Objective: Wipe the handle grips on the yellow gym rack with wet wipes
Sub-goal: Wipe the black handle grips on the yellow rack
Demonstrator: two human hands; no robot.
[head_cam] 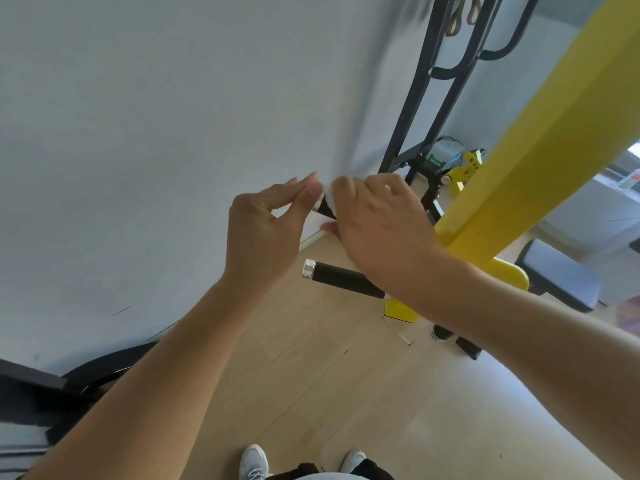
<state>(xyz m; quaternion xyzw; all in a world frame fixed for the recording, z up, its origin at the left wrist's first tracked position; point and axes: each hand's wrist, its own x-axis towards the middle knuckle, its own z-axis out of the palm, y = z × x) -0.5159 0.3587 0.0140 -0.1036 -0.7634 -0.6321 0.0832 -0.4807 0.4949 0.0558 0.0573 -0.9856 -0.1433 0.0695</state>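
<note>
Lower handle grip [343,279] lies near-horizontal, capped end pointing left.

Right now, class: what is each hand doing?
Left hand: fingers pinch the end of the upper grip.
Right hand: curled round the white wipe on that grip.

Two black handle grips on a yellow gym rack [540,133]

The upper grip [326,210] is mostly wrapped in a white wet wipe [334,199]; the lower grip [343,279], black with a silver end cap, juts out leftward, bare, just below.
</note>
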